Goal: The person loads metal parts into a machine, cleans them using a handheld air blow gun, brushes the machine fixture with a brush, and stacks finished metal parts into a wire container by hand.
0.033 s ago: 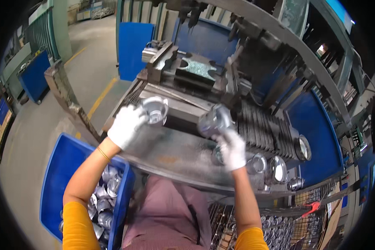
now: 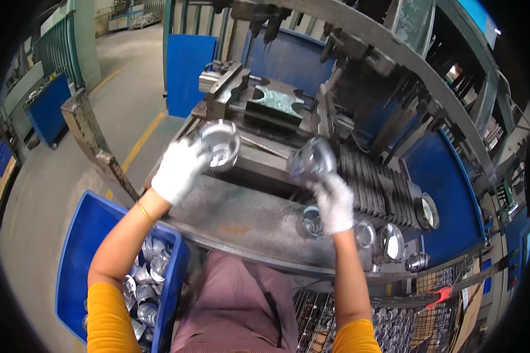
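A hollow, shiny silver metal part (image 2: 222, 155), its round rim facing the camera, sat in the left hand (image 2: 181, 169); a similar, blurred silver piece (image 2: 310, 162) tilted in the right hand (image 2: 334, 203).

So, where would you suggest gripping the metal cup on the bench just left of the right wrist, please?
Probably grip the metal cup by its outer wall, from the left: its round mouth appears upturned, with the right hand to its right.
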{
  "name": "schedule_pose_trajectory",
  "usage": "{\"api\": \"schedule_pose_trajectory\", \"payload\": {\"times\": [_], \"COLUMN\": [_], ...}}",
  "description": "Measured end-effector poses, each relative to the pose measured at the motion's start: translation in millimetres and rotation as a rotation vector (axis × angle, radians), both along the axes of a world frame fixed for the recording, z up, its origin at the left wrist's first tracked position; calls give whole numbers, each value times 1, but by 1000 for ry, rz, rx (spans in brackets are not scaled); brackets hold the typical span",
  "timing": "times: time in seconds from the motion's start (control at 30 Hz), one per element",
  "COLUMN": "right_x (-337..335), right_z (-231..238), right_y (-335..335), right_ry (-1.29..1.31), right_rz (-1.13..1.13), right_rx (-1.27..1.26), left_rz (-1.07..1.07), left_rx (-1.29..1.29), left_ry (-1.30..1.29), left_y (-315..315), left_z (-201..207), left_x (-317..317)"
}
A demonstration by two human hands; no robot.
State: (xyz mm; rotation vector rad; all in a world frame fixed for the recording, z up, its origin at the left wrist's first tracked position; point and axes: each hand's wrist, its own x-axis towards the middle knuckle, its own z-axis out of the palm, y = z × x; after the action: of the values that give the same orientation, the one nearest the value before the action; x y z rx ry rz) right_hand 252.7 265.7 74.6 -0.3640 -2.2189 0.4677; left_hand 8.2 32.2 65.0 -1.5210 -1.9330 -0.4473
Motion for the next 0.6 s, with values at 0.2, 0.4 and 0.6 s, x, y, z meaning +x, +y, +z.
{"api": "schedule_pose_trajectory", "payload": {"times": [0.2,0.4,0.6], "right_x": [-70,-110,-134], "right_z": [59,83,77], "right_y": [85,91,89], "right_ry": [-117,-462,-719], "right_rz": [-290,-287,-357], "right_rx": [167,228,228], "left_rz": [247,349,202], "left_rx": [23,-373,-589], "left_ry": [150,483,203], "left_y": [108,164,168], "left_z": [89,105,90], "left_x": [-52,-78,-96]}}
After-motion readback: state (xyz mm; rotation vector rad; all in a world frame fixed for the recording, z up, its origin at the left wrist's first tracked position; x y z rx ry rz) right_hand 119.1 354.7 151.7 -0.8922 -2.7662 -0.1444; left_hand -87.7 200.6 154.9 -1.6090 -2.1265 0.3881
